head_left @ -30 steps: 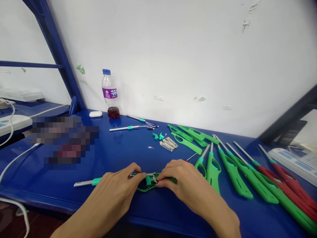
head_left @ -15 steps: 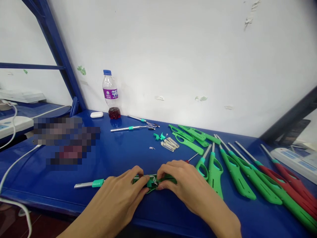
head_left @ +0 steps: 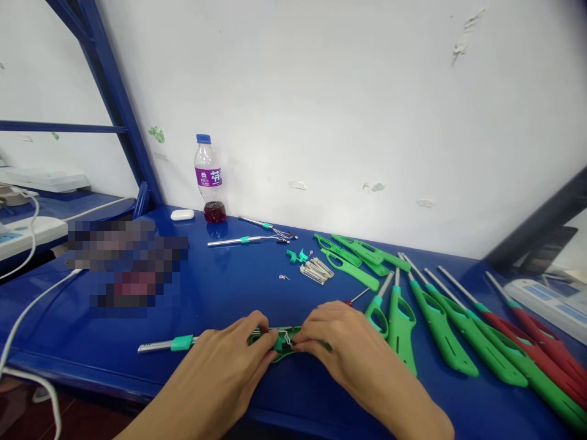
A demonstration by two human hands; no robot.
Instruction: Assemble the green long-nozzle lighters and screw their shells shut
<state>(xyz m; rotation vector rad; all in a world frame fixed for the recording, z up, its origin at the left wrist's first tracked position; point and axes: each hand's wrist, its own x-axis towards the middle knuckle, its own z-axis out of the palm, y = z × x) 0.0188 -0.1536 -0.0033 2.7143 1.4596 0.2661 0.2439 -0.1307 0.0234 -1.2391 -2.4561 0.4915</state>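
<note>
Near the table's front edge lies an opened green lighter body (head_left: 280, 355), its silver tube (head_left: 155, 347) with a teal collar pointing left. My left hand (head_left: 229, 354) grips the lighter body, thumb and fingers around its middle, beside a teal part inside. My right hand (head_left: 342, 342) pinches at the handle end, thumb and fingertips pressed together near a white wire (head_left: 287, 337); the fingers hide what exactly they pinch. Behind the hands are silver metal pieces (head_left: 316, 271), small teal parts (head_left: 298, 255) and a tiny screw-like piece (head_left: 285, 277).
Two wired tubes (head_left: 247, 240), a bottle (head_left: 210, 183) and a white case (head_left: 182, 214) are at the back of the blue table (head_left: 220, 287). Green shells (head_left: 351, 267) and several green and red lighters (head_left: 440, 333) lie right, near a screwdriver (head_left: 360, 296). A white cable runs left.
The whole view has shifted slightly. My right thumb and fingertips have closed in nearer the white wire, while my left hand keeps its grip on the lighter body.
</note>
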